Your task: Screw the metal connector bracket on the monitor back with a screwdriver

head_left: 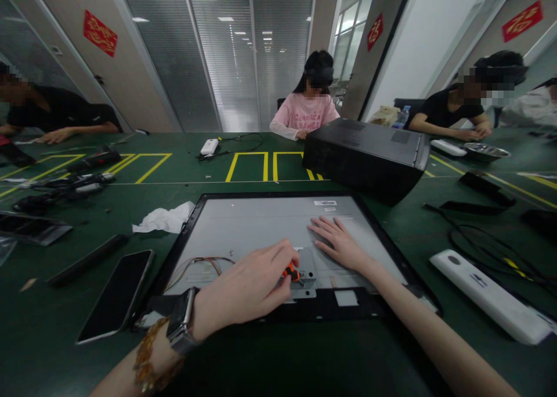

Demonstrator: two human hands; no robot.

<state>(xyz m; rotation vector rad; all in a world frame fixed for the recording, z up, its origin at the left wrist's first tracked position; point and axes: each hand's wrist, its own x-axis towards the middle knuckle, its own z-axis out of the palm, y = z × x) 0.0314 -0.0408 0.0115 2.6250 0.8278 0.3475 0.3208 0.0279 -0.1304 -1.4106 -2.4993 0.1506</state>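
Observation:
A flat monitor panel lies back-up on the green table, grey metal inside a black frame. My left hand is closed on a small orange-handled screwdriver, its tip at a metal bracket near the panel's front edge. My right hand lies flat and open on the grey metal, fingers spread, just right of the bracket. Thin coloured wires run along the panel's lower left. A watch and a bracelet are on my left wrist.
A black computer case stands behind the panel. A dark phone, a black strip and crumpled tissue lie to the left; a white bar and black cables to the right. Three other people sit around the table.

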